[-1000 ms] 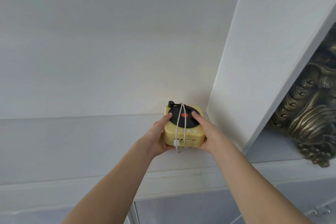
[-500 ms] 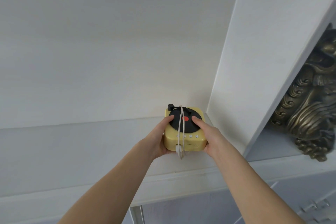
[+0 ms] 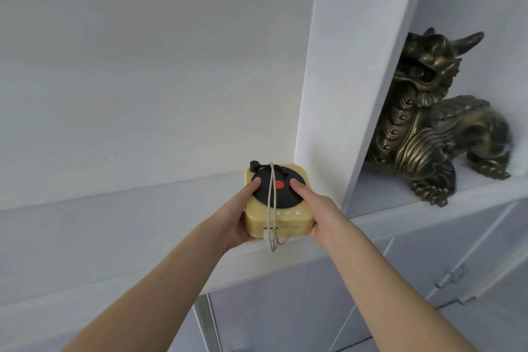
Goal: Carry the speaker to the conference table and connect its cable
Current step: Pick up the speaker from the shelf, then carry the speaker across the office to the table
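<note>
Clamped between left hand and right hand at the shelf's front edge: speaker. Fingers curled round its sides, thumbs pressed on top beside the wrapped cable, probably for a level, secure carry.

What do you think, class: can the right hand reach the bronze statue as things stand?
Probably not yet. The right hand grips the yellow speaker, and a white divider panel stands between it and the bronze statue. Freed, it could likely go round the panel's front.
</note>
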